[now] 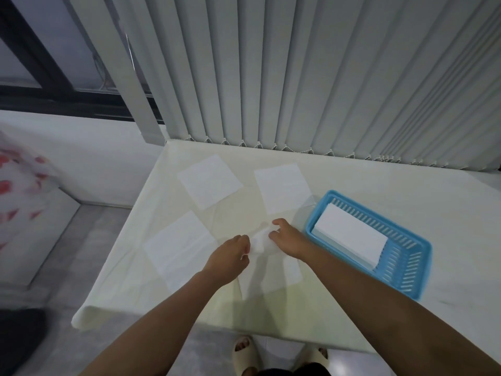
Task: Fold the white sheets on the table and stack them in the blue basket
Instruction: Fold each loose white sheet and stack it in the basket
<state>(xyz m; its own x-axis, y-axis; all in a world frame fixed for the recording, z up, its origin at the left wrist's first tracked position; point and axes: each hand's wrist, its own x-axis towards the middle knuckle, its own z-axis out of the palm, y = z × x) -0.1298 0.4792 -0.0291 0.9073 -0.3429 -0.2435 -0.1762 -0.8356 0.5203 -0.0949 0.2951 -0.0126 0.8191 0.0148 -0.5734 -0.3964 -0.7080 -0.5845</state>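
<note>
Both hands gripped one white sheet [261,241] just left of the blue basket [406,270] on the counter [339,169]: the left hand [230,257] pinched its near edge, the right hand [288,237] its far edge. Three more sheets lay flat left of the basket: two farther back [210,181] [282,187], one nearer [179,246]. One folded stack [351,236] sat inside the basket. Blinds [298,77] hung behind it.
</note>
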